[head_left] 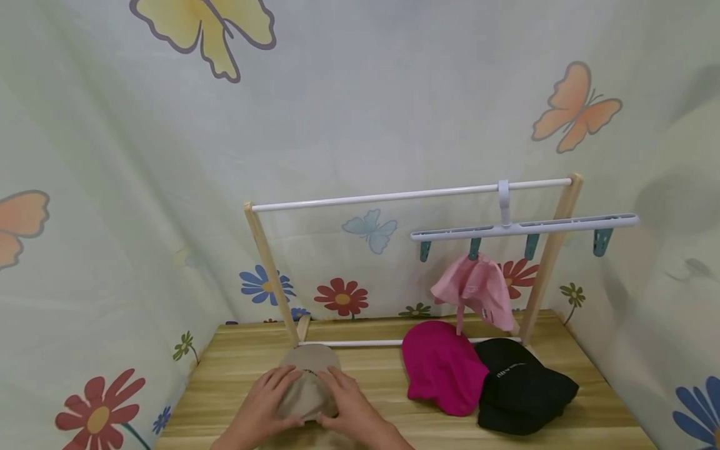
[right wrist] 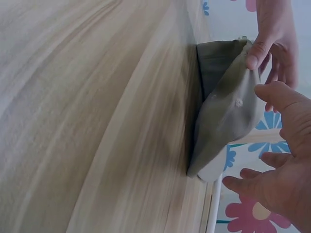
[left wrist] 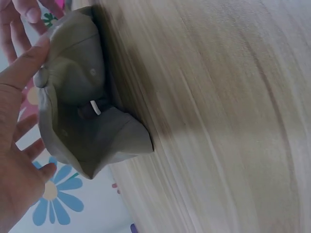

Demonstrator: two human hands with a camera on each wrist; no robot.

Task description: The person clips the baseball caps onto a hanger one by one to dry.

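Head view had a wood-and-white rack [head_left: 405, 196] at the back of the counter [head_left: 374, 375], so I'll place everything off that. Beige cap [head_left: 308, 395] sat on the counter just in front of the rack's left foot, with both hands on it. Left hand [head_left: 263, 403] was pinching the edge with the thumb over the rim and the other fingers round the side. Right hand [head_left: 353, 406] held the opposite side: thumb at the near edge, fingers spread apart across the crown. Between them they covered a fair bit of the cap, but the left wrist view looked right into its opening, strap and all.

As for the other stuff, a magenta cap [head_left: 441, 369] lay in front of the rack's right half, blocking part of the lower rail, and touched a black cap [head_left: 523, 387] sitting in front of the right foot. A pale hanger [head_left: 540, 226] was hooked over the rack's top bar toward the right end and stuck out past the right post. It had teal clips, and the second from the left gripped a pink cap [head_left: 477, 289], whose dangling strap reached down to the magenta one. Behind the rack was a butterfly-and-flower backdrop [head_left: 394, 112].
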